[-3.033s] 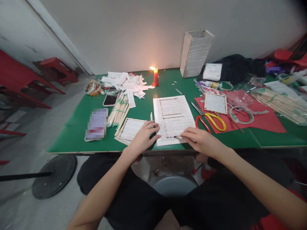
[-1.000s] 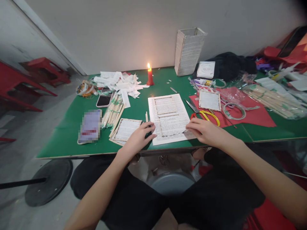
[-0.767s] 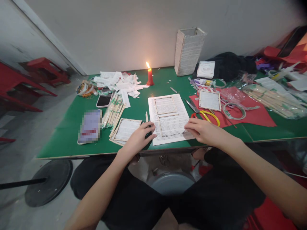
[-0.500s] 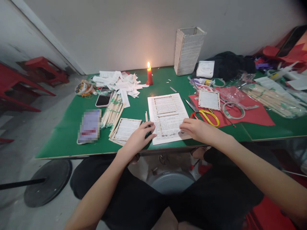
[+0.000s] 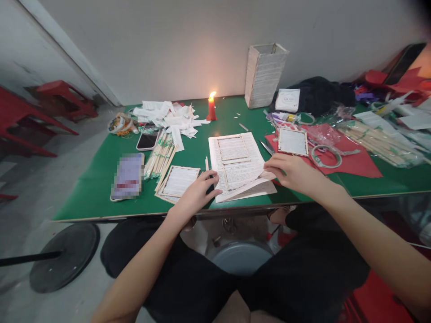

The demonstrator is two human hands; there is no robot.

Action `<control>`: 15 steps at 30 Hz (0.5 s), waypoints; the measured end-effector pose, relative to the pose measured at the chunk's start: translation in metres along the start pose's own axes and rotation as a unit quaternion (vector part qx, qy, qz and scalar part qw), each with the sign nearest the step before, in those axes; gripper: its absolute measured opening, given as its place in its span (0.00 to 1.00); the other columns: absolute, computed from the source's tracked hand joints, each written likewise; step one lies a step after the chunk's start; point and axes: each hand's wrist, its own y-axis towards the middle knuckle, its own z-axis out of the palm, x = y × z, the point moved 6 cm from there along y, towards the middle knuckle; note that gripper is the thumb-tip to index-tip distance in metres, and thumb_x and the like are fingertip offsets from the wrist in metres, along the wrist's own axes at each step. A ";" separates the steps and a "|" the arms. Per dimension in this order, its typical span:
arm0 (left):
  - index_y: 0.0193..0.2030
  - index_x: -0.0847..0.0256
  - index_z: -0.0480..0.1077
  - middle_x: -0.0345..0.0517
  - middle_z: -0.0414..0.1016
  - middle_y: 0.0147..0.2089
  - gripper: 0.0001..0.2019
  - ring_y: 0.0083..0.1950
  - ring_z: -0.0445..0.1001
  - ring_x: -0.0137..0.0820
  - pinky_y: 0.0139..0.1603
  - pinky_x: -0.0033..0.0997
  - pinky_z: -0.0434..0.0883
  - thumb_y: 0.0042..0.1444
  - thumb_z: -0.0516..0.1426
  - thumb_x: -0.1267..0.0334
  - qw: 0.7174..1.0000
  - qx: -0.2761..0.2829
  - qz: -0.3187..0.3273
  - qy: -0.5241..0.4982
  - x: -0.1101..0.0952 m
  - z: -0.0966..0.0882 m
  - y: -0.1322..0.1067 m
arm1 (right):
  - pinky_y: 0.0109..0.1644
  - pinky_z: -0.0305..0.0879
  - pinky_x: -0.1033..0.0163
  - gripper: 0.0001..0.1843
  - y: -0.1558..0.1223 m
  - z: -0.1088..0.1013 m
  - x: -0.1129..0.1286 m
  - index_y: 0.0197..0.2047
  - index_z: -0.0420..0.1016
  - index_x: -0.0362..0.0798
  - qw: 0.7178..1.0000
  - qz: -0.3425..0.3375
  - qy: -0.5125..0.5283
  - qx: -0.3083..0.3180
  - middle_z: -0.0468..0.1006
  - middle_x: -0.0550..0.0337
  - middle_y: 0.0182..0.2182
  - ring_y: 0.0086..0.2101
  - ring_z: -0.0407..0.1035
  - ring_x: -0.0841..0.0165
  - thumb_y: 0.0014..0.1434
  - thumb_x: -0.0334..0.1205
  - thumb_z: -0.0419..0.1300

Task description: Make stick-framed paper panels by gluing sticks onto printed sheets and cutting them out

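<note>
A printed sheet of paper (image 5: 240, 170) lies at the front middle of the table, with thin sticks on it. Those sticks form a square frame (image 5: 232, 159) on the upper half and a partial one below. My right hand (image 5: 294, 172) pinches the sheet's right edge, and the lower right corner is raised and curled, with white paper visible beneath. At the left edge rests my left hand (image 5: 198, 190), its thumb and fingers apart, touching the paper. Beside it lie papered stick frames (image 5: 182, 179). The scissors (image 5: 267, 147) are mostly hidden behind my right hand.
A lit red candle (image 5: 211, 110) burns behind the sheet, near paper strips (image 5: 164, 114). Stick bundles (image 5: 161, 154) and a phone (image 5: 147, 141) lie left. A tall papered box (image 5: 266, 76) stands at the back. Rightward are red paper (image 5: 363, 161) and a tape roll (image 5: 326, 157).
My right hand has moved slightly right and up, lifting the lower right part of the sheet. My left hand stays at the left edge. The candle flame now leans right.
</note>
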 end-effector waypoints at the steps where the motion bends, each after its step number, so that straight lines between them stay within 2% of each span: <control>1: 0.47 0.58 0.70 0.55 0.65 0.63 0.07 0.64 0.68 0.45 0.64 0.49 0.67 0.64 0.57 0.61 1.000 0.000 0.002 0.000 0.000 0.000 0.000 | 0.40 0.66 0.61 0.11 0.001 -0.002 0.000 0.36 0.78 0.49 1.000 0.003 0.000 -0.005 0.79 0.54 0.37 0.37 0.73 0.63 0.64 0.33 0.54; 5: 0.48 0.58 0.70 0.55 0.66 0.63 0.08 0.64 0.68 0.45 0.63 0.48 0.67 0.64 0.57 0.60 1.000 -0.002 0.012 0.003 -0.001 0.000 -0.001 | 0.40 0.68 0.59 0.13 0.002 -0.013 0.001 0.35 0.77 0.48 1.000 0.005 0.003 -0.029 0.79 0.53 0.35 0.37 0.74 0.62 0.66 0.33 0.51; 9: 0.49 0.58 0.70 0.56 0.66 0.63 0.09 0.64 0.68 0.45 0.63 0.48 0.68 0.64 0.57 0.60 1.000 -0.005 0.015 0.002 0.000 0.001 -0.001 | 0.42 0.69 0.59 0.12 -0.002 -0.018 0.008 0.38 0.77 0.50 0.998 -0.008 0.029 -0.057 0.80 0.54 0.36 0.37 0.75 0.62 0.66 0.33 0.52; 12: 0.49 0.57 0.71 0.54 0.68 0.62 0.08 0.63 0.69 0.43 0.63 0.47 0.68 0.65 0.56 0.60 1.000 -0.011 0.020 0.001 0.000 -0.002 0.000 | 0.41 0.69 0.60 0.12 -0.005 -0.004 0.019 0.39 0.77 0.49 0.998 -0.032 0.059 -0.019 0.79 0.54 0.37 0.38 0.75 0.64 0.65 0.29 0.52; 15: 0.49 0.58 0.72 0.52 0.71 0.59 0.08 0.60 0.71 0.41 0.63 0.47 0.68 0.67 0.54 0.62 0.998 -0.056 0.004 0.013 0.004 -0.012 0.001 | 0.39 0.69 0.61 0.13 -0.005 0.016 0.026 0.40 0.77 0.47 0.997 -0.045 0.060 0.035 0.78 0.54 0.38 0.37 0.74 0.64 0.65 0.27 0.51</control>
